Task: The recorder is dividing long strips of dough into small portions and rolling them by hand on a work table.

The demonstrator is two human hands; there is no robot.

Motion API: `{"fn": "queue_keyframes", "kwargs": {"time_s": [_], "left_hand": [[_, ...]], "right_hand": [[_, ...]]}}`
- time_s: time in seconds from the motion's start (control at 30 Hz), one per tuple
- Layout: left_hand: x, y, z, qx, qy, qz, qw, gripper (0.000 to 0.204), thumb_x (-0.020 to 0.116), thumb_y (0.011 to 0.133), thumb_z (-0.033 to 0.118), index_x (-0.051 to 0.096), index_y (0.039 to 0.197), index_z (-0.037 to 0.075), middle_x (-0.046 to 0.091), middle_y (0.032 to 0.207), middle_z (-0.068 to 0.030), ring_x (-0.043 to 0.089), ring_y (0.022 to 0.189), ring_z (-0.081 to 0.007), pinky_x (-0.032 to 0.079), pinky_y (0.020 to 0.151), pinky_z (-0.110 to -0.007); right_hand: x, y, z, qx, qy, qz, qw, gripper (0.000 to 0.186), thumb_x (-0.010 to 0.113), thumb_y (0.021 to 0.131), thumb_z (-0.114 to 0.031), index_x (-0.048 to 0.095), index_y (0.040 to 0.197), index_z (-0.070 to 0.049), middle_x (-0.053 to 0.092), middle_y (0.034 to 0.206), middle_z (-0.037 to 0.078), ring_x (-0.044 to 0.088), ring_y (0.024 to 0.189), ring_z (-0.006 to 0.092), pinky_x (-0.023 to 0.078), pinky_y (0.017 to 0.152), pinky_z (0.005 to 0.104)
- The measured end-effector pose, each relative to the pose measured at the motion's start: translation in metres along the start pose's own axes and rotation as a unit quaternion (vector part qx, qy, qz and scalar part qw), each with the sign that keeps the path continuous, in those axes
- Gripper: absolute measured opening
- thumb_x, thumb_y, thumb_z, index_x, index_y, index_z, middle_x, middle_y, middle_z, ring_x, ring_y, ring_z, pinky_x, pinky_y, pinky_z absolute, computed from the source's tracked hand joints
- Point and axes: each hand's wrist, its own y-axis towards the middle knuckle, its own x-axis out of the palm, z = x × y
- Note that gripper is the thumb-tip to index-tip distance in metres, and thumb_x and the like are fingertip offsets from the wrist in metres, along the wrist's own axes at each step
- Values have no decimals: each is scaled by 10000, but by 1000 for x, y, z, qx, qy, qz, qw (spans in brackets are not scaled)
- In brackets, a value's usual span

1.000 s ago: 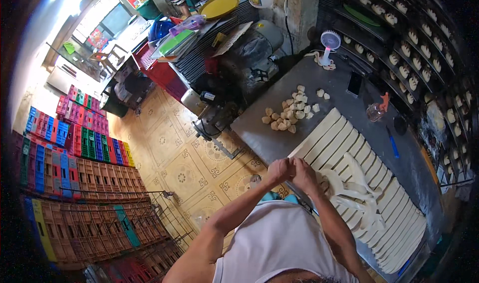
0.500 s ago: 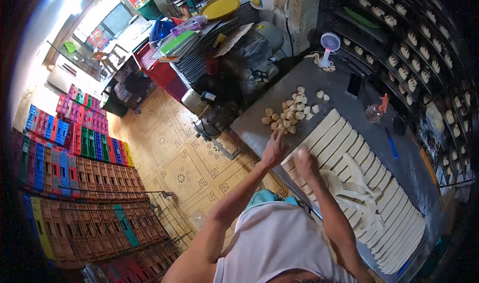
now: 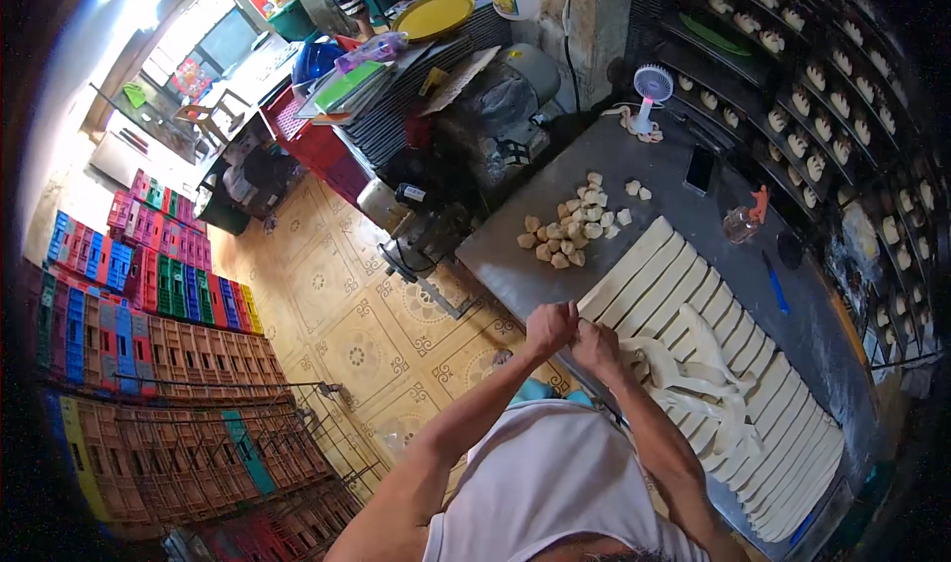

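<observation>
My left hand [image 3: 549, 330] and my right hand [image 3: 595, 348] are closed and meet knuckle to knuckle above the near edge of the metal table [image 3: 495, 250]. Whatever they grip is hidden by the fingers. Beside my right hand lies a sheet of pale dough cut into long parallel strips [image 3: 684, 283]. Several loose dough strips [image 3: 708, 369] are heaped across its middle, curled and overlapping. Beyond my left hand, small dough pieces [image 3: 573, 227] sit in a pile, and a few more [image 3: 638, 190] lie just to their right.
At the table's far side stand a small fan [image 3: 652, 89], a phone [image 3: 699, 170], a glass jar [image 3: 739, 225] and a blue-handled tool [image 3: 775, 287]. Racked trays of shaped dough [image 3: 812, 131] rise at right. Stacked crates [image 3: 188, 344] line the left; machinery [image 3: 421, 235] stands beyond the table.
My left hand has drawn back from the small dough pieces, its fingers now closed. My right hand has moved slightly nearer, and the two hands have come together.
</observation>
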Motion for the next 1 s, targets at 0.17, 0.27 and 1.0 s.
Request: {"fn": "queue_keyframes", "kwargs": {"time_s": [0.17, 0.27, 1.0], "left_hand": [[-3, 44, -22, -44, 42, 58, 996, 381, 584, 955, 320, 590, 1245, 73, 658, 1113, -261, 641, 995, -437, 537, 838, -479], [-12, 31, -12, 201, -69, 159, 964, 565, 657, 906, 224, 438, 1405, 74, 535, 1309, -280, 537, 1188, -436, 468, 984, -471], [-14, 38, -10, 165, -9, 199, 966, 358, 640, 926, 246, 557, 1200, 31, 647, 1079, -284, 629, 995, -466, 510, 815, -515]], "right_hand": [[-43, -7, -27, -175, 65, -13, 982, 151, 634, 845, -230, 630, 912, -95, 665, 807, 213, 653, 771, 437, 505, 663, 525], [-32, 13, -9, 38, 146, 127, 980, 246, 623, 855, -174, 603, 1077, -69, 667, 857, 236, 646, 801, 453, 510, 690, 525], [-24, 10, 11, -103, 53, -33, 993, 188, 626, 894, -182, 600, 1002, -30, 656, 921, 260, 645, 874, 453, 515, 717, 515]]}}
